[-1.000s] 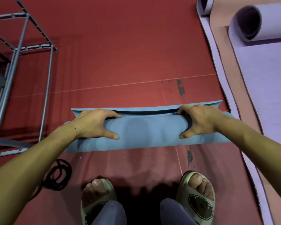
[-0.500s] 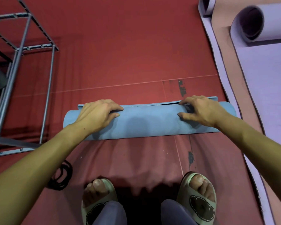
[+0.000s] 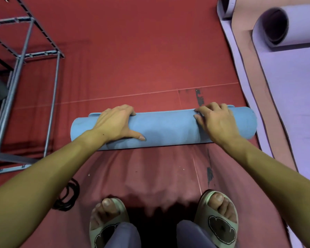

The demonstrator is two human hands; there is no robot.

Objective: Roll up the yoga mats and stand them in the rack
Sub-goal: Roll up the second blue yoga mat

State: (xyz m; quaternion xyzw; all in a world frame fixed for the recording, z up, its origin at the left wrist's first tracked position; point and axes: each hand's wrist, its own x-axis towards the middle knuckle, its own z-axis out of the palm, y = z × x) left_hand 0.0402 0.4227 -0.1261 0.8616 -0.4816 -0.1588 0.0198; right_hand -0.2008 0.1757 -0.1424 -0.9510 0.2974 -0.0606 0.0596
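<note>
A blue yoga mat (image 3: 168, 128) lies rolled into a thick tube on the red floor, with only a thin strip of its free end showing along the far side. My left hand (image 3: 115, 122) grips the roll near its left end, fingers curled over the far side and thumb stretched along the near side. My right hand (image 3: 216, 120) grips the roll towards its right end, fingertips hooked over the far edge. The grey metal rack (image 3: 25, 56) stands at the left.
A purple mat (image 3: 293, 104) lies partly unrolled at the right, its rolled end (image 3: 276, 27) at the top right, with a pink mat (image 3: 247, 59) beside it. A black coiled cord (image 3: 68, 197) lies by my left arm. My sandalled feet (image 3: 218, 217) are at the bottom.
The blue mat rolled away from me and tightened; the flat strip beyond it shrank to a sliver. Both hands travelled forward with the roll.
</note>
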